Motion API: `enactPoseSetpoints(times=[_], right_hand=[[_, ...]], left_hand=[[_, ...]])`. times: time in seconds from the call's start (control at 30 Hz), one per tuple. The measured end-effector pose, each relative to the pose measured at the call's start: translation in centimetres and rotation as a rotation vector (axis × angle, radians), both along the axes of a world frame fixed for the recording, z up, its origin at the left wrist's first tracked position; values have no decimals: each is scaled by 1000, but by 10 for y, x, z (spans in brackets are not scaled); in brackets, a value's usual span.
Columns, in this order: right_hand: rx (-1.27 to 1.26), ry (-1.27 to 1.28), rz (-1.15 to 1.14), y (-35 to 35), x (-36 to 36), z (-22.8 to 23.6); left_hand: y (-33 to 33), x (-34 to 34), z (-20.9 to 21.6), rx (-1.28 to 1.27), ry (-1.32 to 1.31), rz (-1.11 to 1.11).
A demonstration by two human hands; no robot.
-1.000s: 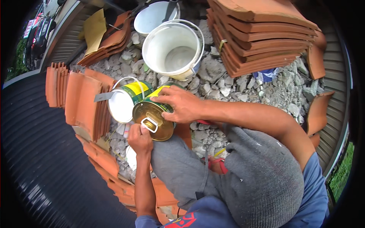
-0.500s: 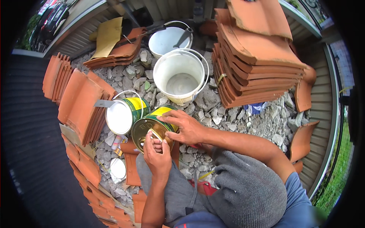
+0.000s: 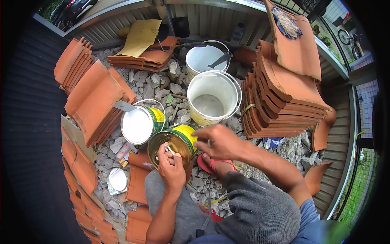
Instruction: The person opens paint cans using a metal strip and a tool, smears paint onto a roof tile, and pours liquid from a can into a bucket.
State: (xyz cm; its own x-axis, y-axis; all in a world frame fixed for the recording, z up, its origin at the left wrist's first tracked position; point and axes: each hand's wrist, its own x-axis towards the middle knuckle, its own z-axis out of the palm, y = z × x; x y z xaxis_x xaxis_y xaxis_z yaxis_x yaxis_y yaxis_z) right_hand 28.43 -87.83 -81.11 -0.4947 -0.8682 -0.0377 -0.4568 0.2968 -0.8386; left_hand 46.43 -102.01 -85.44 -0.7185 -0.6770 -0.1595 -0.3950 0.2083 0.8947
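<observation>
A green and yellow paint can (image 3: 186, 136) lies tipped so that its gold-coloured metal end (image 3: 162, 140) faces me. In front of that end, my left hand (image 3: 170, 168) is closed with a small white stick (image 3: 170, 151) pinched in its fingers. My right hand (image 3: 215, 141) hovers just right of the can, its fingers loosely bent and apart, with nothing visible in them. To the left stands a second can with a white top (image 3: 137, 125); a flat grey metal blade (image 3: 124, 106) rests across its rim.
Broken rubble (image 3: 174, 88) covers the ground. White buckets (image 3: 203, 106) stand beyond the cans, one with a dark-handled tool (image 3: 221, 60). Clay roof tiles are stacked at right (image 3: 280, 105) and left (image 3: 95, 107). A round white lid (image 3: 118, 179) lies at lower left.
My right hand has come off the paint can and moved to its right. The left hand stays at the gold end. The whole view has shifted, showing a foot in a red sandal.
</observation>
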Motion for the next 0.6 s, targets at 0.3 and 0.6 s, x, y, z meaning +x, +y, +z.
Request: enactPoseSetpoints(times=[0.3, 0.6], right_hand=[[228, 709, -351, -121, -185, 45], [739, 737, -27, -197, -282, -78]], left_hand=[[2, 15, -3, 250, 85, 103], [15, 24, 16, -180, -87, -19]])
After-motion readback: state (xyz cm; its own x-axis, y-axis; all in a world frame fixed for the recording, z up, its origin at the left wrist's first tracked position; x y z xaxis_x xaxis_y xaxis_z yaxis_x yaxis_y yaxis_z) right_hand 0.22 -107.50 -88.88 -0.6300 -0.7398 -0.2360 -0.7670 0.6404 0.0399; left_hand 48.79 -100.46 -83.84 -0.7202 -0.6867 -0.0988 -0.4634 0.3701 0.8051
